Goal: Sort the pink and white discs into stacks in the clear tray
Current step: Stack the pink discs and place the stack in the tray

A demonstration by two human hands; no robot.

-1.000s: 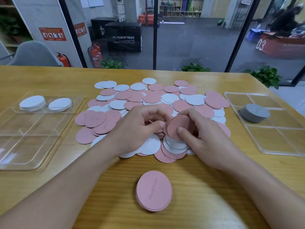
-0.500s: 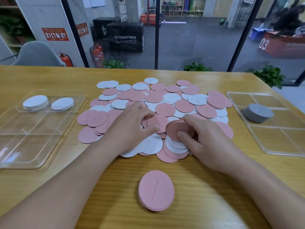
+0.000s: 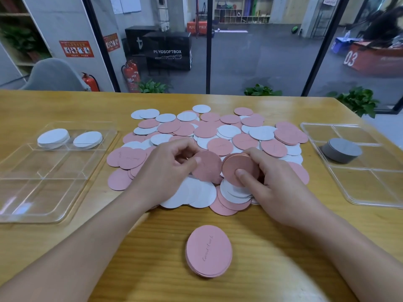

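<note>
Discs of pink and white lie before us in a loose heap (image 3: 218,131) spread across the middle of the wooden counter (image 3: 272,247), many overlapping one another. Our left hand (image 3: 165,171) hovers over the near side of the heap, its grip pinching a single pink disc (image 3: 207,168) between thumb and curled fingers, the disc tilted up off the pile. Our right hand (image 3: 274,184) sits just beside it, its grip closed around a small pink bundle (image 3: 238,166) of several discs held on edge, thumb pressed on the facing side and fingers wrapped behind. The single disc and the bundle overlap at their edges, so we cannot tell whether they touch.

Nearer to us, apart from the heap, a neat pink stack (image 3: 209,250) rests flat on the counter, with handwriting on its top disc.

To our left stands the clear tray (image 3: 43,205), divided into compartments. Its two far compartments each hold white discs: a short stack (image 3: 53,137) in the far left one and another stack (image 3: 87,139) in the one beside it. The near compartments show only bare plastic.

To our right a second clear tray (image 3: 370,192) holds a grey stack (image 3: 342,149) of discs.

Beyond the counter's far edge a glass wall shows a gym floor, green plants (image 3: 262,90) and a red fire extinguisher (image 3: 131,75).
</note>
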